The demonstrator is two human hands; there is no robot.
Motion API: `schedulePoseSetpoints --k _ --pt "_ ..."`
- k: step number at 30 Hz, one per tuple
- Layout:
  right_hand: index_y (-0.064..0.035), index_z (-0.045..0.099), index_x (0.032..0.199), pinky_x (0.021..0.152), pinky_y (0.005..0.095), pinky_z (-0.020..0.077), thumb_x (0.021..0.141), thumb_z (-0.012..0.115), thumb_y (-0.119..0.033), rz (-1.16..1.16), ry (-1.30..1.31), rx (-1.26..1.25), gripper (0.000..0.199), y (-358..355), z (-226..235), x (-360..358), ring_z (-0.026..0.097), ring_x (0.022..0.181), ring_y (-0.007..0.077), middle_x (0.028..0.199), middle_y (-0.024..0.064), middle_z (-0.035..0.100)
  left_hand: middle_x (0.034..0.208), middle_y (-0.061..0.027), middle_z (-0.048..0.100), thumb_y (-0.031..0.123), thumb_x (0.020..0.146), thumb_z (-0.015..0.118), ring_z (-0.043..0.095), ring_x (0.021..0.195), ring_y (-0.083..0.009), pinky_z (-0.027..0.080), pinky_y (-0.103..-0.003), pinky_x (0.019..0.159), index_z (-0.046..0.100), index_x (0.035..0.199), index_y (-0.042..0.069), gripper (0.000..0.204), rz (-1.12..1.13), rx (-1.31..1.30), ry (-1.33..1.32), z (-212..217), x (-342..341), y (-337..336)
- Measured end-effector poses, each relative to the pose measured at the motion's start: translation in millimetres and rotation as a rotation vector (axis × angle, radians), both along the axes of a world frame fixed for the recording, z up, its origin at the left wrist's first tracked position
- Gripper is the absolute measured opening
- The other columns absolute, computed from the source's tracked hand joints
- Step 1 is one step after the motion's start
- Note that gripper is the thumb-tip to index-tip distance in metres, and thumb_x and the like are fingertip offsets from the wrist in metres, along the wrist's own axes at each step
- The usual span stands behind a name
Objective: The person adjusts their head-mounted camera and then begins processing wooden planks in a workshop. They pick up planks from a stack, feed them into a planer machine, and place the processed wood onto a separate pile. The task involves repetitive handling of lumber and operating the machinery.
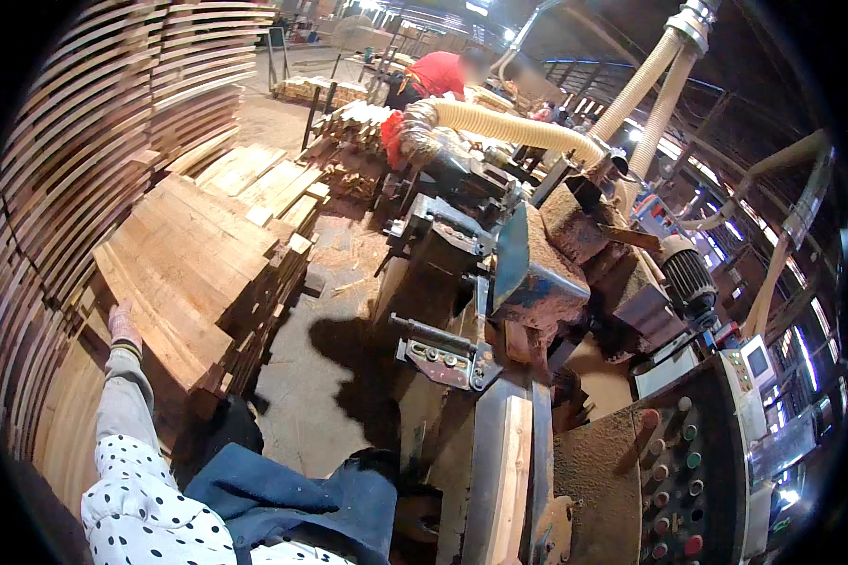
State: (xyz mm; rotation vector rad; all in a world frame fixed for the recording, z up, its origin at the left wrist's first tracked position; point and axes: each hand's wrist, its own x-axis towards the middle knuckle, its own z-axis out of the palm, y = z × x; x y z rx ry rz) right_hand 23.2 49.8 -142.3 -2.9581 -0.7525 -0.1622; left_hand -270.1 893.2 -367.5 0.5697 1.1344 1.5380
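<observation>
My left hand [124,324] is at the near left edge of the top wooden board [174,254], which lies on a stack of planks. Its fingers close about that edge, though they are small and partly hidden. A polka-dot sleeve with a grey cuff covers the arm behind it. My right hand is out of sight. To the right, a long pale wood strip [512,476] lies in the metal channel of a woodworking machine [528,268], whose housing is coated with sawdust.
Tall piles of thin slats [85,160] rise at the left. A control panel [674,485] with coloured buttons stands at the lower right, near a motor [688,273]. A ribbed cream hose [518,122] crosses above the machine. Farther back, a person in red [438,73] bends over wood.
</observation>
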Motion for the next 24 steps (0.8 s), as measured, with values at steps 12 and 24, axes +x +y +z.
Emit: schedulePoseSetpoints --k 12,24 --pt "-0.0039 0.066 0.109 0.088 0.0503 0.0484 0.083 0.066 -0.018 0.263 -0.398 0.279 0.029 138 -20 228 0.06 0.099 0.0407 0.104 0.0187 0.065 0.121 -0.0092 0.07 0.025 0.085 0.079 0.064 0.114 -0.0273 0.05 -0.042 0.104 0.068 0.126 0.004 0.047 -0.441 -0.042 -0.255 72 73 -116" --pt "-0.0048 0.046 0.15 0.109 0.0476 0.0468 0.075 0.084 -0.034 0.537 0.109 0.159 0.089 206 68 61 0.057 0.127 0.046 0.149 0.03 0.048 0.1 -0.0104 0.069 0.033 0.087 0.083 0.064 0.088 -0.0193 0.054 -0.039 0.08 0.064 0.11 0.002 0.043 -0.991 0.031 -0.15 176 319 -414"
